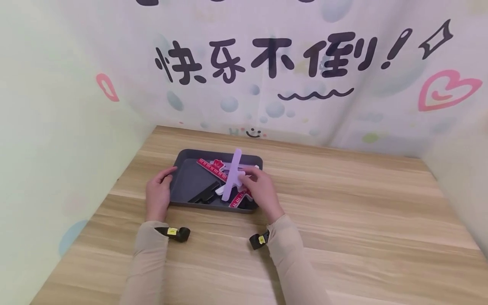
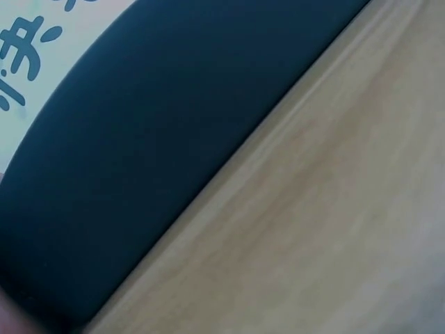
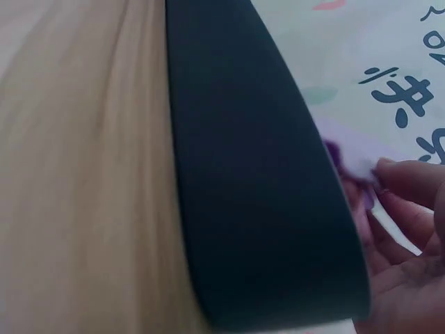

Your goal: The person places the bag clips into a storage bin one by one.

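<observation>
A dark grey tray [image 1: 190,176] lies on the wooden table with several long flat clips in it. My right hand [image 1: 261,188] pinches a light purple clip [image 1: 231,178] between thumb and fingers, raised over the tray's right half. In the right wrist view, that clip [image 3: 356,158] shows pale at the fingertips, partly hidden by the tray wall [image 3: 257,181]. With fingers at the left rim, my left hand [image 1: 158,195] holds the tray. Beneath the purple clip are a red clip with a piano-key pattern [image 1: 212,168], another red clip [image 1: 238,199] and a black clip [image 1: 206,194].
The wooden table [image 1: 362,220] spreads around the tray. A patterned wall sheet [image 1: 259,114] with large black characters hangs behind it. Black straps with yellow labels sit at both wrists. The tray's outer wall [image 2: 174,125] fills much of the left wrist view.
</observation>
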{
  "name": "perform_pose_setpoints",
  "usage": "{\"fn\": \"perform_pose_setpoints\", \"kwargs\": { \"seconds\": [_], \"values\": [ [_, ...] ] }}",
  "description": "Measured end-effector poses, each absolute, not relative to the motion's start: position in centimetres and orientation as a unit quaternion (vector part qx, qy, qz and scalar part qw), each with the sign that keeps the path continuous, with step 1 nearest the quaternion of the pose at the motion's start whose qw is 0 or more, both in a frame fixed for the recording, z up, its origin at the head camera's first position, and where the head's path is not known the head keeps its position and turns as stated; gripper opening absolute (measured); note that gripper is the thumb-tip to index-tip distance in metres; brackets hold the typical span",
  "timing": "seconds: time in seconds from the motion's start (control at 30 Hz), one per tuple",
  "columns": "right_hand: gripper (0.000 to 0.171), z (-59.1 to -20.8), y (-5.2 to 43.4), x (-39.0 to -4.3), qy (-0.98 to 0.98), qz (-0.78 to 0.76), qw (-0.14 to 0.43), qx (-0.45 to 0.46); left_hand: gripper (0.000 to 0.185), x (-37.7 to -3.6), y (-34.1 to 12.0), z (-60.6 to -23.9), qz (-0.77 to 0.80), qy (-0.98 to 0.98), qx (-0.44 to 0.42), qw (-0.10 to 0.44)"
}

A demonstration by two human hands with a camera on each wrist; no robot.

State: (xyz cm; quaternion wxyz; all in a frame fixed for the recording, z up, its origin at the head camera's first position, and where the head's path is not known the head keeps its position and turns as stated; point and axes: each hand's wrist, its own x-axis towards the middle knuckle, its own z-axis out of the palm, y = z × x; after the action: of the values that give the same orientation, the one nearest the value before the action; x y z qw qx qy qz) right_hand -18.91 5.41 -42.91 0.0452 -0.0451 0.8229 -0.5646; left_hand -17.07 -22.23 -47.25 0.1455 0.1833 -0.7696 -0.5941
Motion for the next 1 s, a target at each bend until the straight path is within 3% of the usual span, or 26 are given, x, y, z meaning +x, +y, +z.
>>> {"fn": "perform_pose_setpoints", "kwargs": {
  "seconds": [0.4,1.0],
  "values": [
    [0.027,-42.4,2.7,-19.9,0.803,-0.579,0.119,-0.08,0.026,-17.3,-22.2,-47.5,-0.587,-0.775,0.179,0.152],
    [0.019,-42.1,-2.1,-21.3,0.867,-0.467,0.107,-0.136,0.027,-17.0,-22.4,-47.2,-0.589,-0.771,0.187,0.154]
  ]
}}
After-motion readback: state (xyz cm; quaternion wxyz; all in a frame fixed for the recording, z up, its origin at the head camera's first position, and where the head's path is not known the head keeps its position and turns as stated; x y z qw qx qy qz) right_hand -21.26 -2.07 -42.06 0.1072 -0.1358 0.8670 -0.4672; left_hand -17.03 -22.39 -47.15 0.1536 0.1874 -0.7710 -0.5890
